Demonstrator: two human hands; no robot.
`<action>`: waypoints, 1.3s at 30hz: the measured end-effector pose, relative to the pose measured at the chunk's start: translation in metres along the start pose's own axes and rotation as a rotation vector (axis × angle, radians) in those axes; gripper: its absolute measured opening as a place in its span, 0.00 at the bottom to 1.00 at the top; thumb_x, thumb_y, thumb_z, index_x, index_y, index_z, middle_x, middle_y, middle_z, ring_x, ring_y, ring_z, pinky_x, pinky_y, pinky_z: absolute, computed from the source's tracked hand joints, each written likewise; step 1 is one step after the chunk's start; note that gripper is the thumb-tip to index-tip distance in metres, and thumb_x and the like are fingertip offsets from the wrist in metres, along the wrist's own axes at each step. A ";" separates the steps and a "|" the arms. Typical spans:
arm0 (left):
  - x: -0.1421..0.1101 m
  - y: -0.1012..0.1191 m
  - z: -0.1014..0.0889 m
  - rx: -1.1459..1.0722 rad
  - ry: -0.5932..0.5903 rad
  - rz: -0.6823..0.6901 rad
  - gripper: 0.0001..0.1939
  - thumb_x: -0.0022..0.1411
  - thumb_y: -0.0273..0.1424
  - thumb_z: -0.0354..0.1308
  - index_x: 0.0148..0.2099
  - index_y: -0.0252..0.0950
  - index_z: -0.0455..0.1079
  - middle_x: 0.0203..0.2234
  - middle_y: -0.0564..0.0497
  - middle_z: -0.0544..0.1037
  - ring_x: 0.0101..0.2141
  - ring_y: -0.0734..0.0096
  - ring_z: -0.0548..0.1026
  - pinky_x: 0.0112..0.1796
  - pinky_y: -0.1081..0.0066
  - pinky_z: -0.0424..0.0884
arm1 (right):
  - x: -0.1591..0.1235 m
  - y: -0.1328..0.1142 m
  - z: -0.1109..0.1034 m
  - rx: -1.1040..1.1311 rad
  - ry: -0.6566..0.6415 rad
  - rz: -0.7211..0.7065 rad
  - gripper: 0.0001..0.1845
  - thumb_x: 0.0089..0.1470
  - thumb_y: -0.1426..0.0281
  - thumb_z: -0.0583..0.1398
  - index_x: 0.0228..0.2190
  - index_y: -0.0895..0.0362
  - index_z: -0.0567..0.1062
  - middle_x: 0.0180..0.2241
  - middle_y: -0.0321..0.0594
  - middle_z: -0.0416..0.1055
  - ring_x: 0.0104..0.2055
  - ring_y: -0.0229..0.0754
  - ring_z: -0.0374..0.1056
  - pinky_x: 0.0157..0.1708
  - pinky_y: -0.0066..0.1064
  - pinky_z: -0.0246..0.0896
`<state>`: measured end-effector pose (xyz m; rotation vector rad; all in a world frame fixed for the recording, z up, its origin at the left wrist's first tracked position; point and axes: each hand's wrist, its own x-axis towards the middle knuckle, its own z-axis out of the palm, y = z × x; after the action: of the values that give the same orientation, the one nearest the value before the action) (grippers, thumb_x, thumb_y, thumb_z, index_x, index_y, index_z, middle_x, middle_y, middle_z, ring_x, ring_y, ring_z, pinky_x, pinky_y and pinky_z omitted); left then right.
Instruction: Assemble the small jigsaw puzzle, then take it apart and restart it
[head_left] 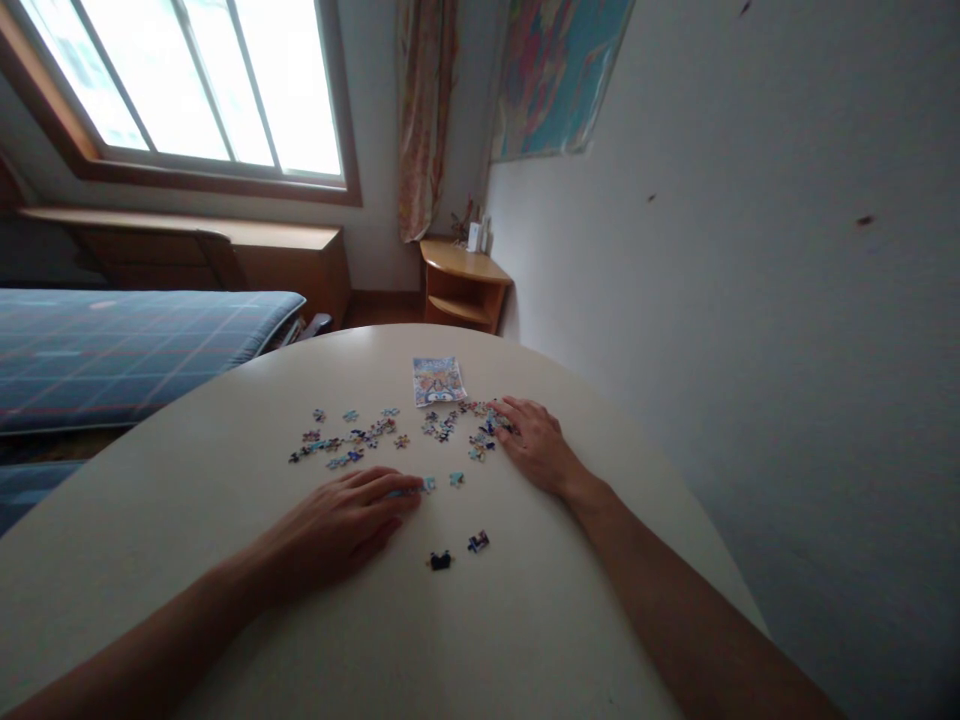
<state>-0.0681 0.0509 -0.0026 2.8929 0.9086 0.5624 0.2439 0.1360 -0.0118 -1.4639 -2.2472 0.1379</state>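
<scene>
My left hand [364,510] lies low over the table, fingers stretched out and touching a short strip of light blue jigsaw pieces [427,484], partly hidden under the fingertips. Just right of it sits a single teal jigsaw piece [457,480]. My right hand [534,442] reaches farther out, its fingers extended onto a heap of jigsaw pieces [480,440], some of which they cover. Nearer to me are a dark jigsaw piece [440,561] and a dark patterned piece [478,541]. More loose pieces [364,437] are scattered beyond my left hand.
A printed picture sheet [439,382] lies behind the pieces on the round white table [360,350]. A plaid-covered bed [135,350] stands at the left. The white wall [712,300] runs along the right, and a small corner shelf [463,262] stands beyond.
</scene>
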 end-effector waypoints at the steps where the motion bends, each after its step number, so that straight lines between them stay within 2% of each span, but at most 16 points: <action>1: 0.000 0.000 0.000 -0.004 0.007 0.001 0.18 0.68 0.24 0.49 0.57 0.41 0.68 0.56 0.47 0.73 0.53 0.62 0.73 0.50 0.62 0.74 | 0.000 0.000 0.000 -0.012 -0.012 0.001 0.22 0.64 0.64 0.54 0.58 0.48 0.69 0.62 0.43 0.63 0.64 0.50 0.55 0.63 0.51 0.47; 4: 0.001 0.000 -0.001 0.001 0.014 0.002 0.17 0.68 0.24 0.49 0.57 0.40 0.68 0.56 0.47 0.74 0.52 0.63 0.73 0.49 0.61 0.75 | 0.001 0.000 0.001 -0.013 0.005 0.007 0.19 0.64 0.65 0.53 0.54 0.49 0.74 0.60 0.42 0.66 0.63 0.50 0.56 0.62 0.50 0.48; 9: 0.001 0.000 -0.001 0.018 -0.012 0.011 0.18 0.70 0.25 0.47 0.58 0.40 0.67 0.56 0.46 0.73 0.53 0.63 0.73 0.49 0.61 0.75 | 0.002 -0.002 0.001 0.018 0.095 0.043 0.12 0.59 0.68 0.57 0.40 0.54 0.80 0.45 0.44 0.74 0.51 0.49 0.63 0.55 0.44 0.57; 16: -0.001 -0.001 0.000 0.011 -0.020 -0.005 0.17 0.70 0.25 0.48 0.58 0.40 0.67 0.57 0.46 0.73 0.53 0.62 0.72 0.50 0.61 0.74 | 0.001 -0.003 0.001 -0.002 0.109 0.070 0.13 0.57 0.69 0.59 0.43 0.53 0.81 0.42 0.45 0.73 0.47 0.49 0.64 0.53 0.43 0.58; 28: -0.001 -0.002 0.002 0.018 -0.030 0.005 0.18 0.69 0.25 0.47 0.59 0.40 0.66 0.57 0.46 0.72 0.54 0.61 0.72 0.51 0.59 0.74 | 0.003 0.006 0.009 0.023 0.208 0.158 0.07 0.48 0.68 0.63 0.32 0.56 0.76 0.39 0.46 0.75 0.44 0.50 0.66 0.48 0.43 0.62; 34: 0.000 -0.002 0.001 0.015 -0.017 0.002 0.18 0.70 0.25 0.48 0.58 0.40 0.67 0.57 0.46 0.73 0.54 0.61 0.72 0.50 0.59 0.74 | 0.004 0.001 0.004 0.169 0.178 0.236 0.06 0.49 0.68 0.63 0.30 0.56 0.77 0.33 0.44 0.76 0.41 0.48 0.70 0.43 0.40 0.66; 39: 0.000 -0.001 0.000 -0.008 0.012 0.007 0.18 0.69 0.25 0.48 0.57 0.40 0.68 0.55 0.46 0.74 0.53 0.62 0.73 0.49 0.61 0.75 | 0.004 0.003 0.004 0.290 0.160 0.273 0.04 0.51 0.69 0.63 0.30 0.56 0.78 0.32 0.42 0.78 0.35 0.44 0.73 0.42 0.37 0.69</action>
<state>-0.0682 0.0519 -0.0024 2.8893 0.8959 0.5834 0.2436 0.1411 -0.0146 -1.5520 -1.8064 0.3995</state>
